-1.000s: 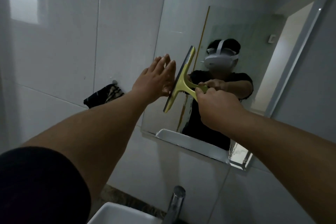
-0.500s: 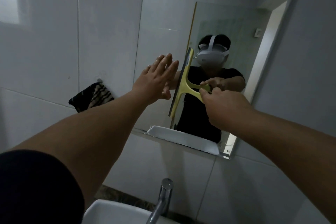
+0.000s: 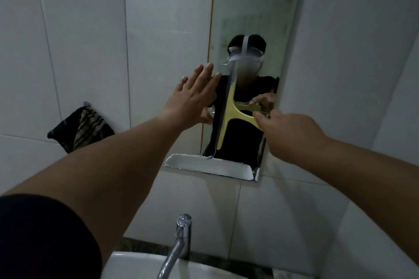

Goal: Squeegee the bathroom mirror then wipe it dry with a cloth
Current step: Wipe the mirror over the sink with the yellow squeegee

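Observation:
A tall frameless mirror (image 3: 244,18) is fixed to the white tiled wall. My right hand (image 3: 288,133) is shut on the handle of a yellow squeegee (image 3: 233,108). Its blade stands nearly upright against the glass, near the mirror's middle. My left hand (image 3: 192,95) is flat with fingers spread, pressed on the mirror's left part, just left of the blade. A dark striped cloth (image 3: 81,129) hangs from a wall hook at the left. The mirror reflects a person in a dark shirt.
A chrome tap (image 3: 179,242) rises over a white basin (image 3: 140,265) at the bottom centre. White wall tiles (image 3: 68,41) surround the mirror. The mirror's lower edge (image 3: 210,167) reflects a white strip.
The view has swung so the mirror faces me more squarely. The squeegee blade has turned closer to upright and shifted right across the glass. My left hand stays flat on the mirror.

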